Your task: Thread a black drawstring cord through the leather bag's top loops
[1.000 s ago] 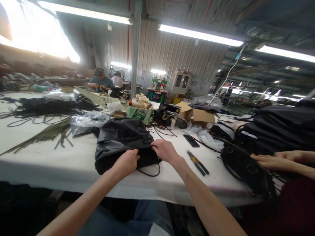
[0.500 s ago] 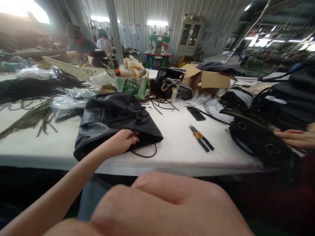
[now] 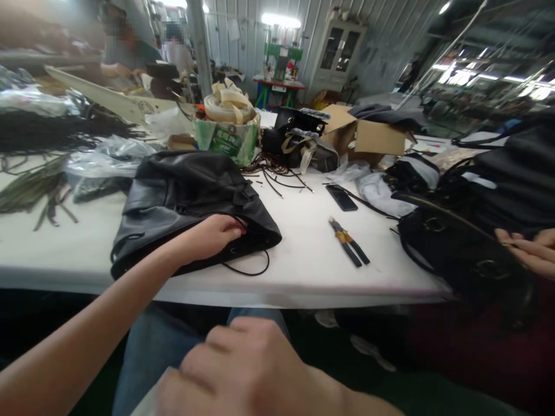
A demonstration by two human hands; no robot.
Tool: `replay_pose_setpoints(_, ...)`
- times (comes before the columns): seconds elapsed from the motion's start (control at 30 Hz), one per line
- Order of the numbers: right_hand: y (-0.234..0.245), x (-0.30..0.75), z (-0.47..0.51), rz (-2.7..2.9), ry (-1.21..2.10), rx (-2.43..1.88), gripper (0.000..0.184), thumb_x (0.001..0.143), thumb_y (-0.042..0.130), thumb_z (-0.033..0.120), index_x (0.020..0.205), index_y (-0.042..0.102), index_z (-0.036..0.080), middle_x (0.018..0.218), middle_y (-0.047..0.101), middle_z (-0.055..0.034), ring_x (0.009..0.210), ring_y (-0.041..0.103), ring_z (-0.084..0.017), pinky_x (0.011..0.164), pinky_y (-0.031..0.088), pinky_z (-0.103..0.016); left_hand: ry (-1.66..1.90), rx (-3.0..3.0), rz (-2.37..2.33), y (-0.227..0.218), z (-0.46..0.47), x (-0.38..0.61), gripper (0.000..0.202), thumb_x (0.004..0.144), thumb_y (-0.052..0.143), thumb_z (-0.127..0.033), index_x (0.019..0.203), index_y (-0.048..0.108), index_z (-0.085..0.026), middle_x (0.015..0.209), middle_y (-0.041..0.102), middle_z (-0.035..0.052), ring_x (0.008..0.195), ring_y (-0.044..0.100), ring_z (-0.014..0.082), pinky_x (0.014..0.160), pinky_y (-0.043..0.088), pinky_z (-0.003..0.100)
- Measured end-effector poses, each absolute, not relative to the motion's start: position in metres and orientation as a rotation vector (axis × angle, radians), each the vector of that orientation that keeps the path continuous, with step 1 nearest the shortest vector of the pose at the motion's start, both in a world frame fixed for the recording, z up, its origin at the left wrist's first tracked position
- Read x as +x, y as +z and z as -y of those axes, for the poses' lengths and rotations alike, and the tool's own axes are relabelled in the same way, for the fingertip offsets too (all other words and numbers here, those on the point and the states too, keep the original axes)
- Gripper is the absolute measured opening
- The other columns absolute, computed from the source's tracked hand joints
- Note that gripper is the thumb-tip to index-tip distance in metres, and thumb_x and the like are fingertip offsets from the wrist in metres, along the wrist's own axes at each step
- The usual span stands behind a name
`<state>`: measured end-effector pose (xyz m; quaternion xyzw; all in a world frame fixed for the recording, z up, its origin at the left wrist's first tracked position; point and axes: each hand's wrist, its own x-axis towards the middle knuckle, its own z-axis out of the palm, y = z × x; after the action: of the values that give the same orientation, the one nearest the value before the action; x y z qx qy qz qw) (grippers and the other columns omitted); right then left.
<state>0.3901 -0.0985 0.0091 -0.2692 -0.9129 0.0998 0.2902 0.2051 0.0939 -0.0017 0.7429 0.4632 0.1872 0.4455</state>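
Bag [image 3: 186, 179] on white table [image 3: 299, 271] near its front edge, our left hand [image 3: 214, 234] pinching the bag's rim, our right hand [image 3: 243, 370] curled over our lap [image 3: 143, 346], we cannot tell whether it grips anything, cord [image 3: 249, 274] looping beside the bag, pliers [image 3: 348, 245] and phone [image 3: 341, 197] to the right

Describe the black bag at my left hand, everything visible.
The bag looks like soft, smooth black leather, creased and slumped flat on the white table. Its open mouth faces you, with a small eyelet near the rim. Strap-like details on its upper face are too dark to make out. A thin black cord loops beside the mouth. Your left hand is at the opening, its grip unclear.
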Motion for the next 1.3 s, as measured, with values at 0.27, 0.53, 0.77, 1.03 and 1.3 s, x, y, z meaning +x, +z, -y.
replay_pose_setpoints(0.27,-0.103,0.386,0.028,2.336,0.173,-1.342,0.048,0.089,0.096,0.028,0.128,0.07,0.021,0.121,0.073,-0.0084,0.106,0.065,-0.031,0.086,0.055,-0.045,0.462,1.805,-1.139,-0.007,-0.095,0.207,0.044,0.092,0.058,-0.053,0.103,0.08,-0.016,0.106,0.083,0.0116,0.1,0.074,0.0304,0.095,0.056,0.044)
replay_pose_setpoints(0.53,-0.096,0.418,0.038,2.139,0.492,-1.068,0.018,0.108,0.065,0.015,0.121,0.076,0.023,0.105,0.07,-0.0061,0.095,0.066,-0.022,0.08,0.052,-0.034,0.439,1.827,-1.107,0.015,-0.085,0.199,0.054,0.095,0.058,-0.068,0.091,0.077,-0.017,0.09,0.077,0.0071,0.085,0.066,0.0244,0.079,0.05,0.037)
replay_pose_setpoints(0.77,-0.091,0.458,0.035,1.161,1.038,-1.176,0.029,0.11,0.065,0.051,0.114,0.071,0.022,0.095,0.07,-0.0032,0.075,0.06,-0.016,0.071,0.049,-0.029,0.323,1.884,-1.151,0.012,-0.084,0.202,0.063,0.096,0.053,-0.077,0.076,0.067,-0.019,0.074,0.063,0.0014,0.071,0.053,0.0194,0.07,0.039,0.035)
replay_pose_setpoints(1.03,-0.074,0.452,0.045,1.819,0.929,-1.193,0.018,0.105,0.069,0.018,0.114,0.083,0.026,0.105,0.078,-0.0033,0.101,0.069,-0.022,0.09,0.051,-0.034,0.31,1.956,-1.23,0.012,-0.091,0.202,0.062,0.097,0.046,-0.076,0.073,0.064,-0.021,0.07,0.062,0.0017,0.068,0.055,0.0201,0.068,0.04,0.036)
replay_pose_setpoints(1.3,-0.069,0.42,0.043,2.142,0.608,-1.401,0.033,0.092,0.093,0.049,0.115,0.082,0.027,0.114,0.077,-0.0043,0.114,0.065,-0.03,0.099,0.047,-0.044,0.071,2.047,-1.244,0.01,-0.08,0.199,0.044,0.074,0.085,-0.05,0.105,0.075,-0.019,0.091,0.076,0.0039,0.085,0.071,0.0278,0.073,0.049,0.036)
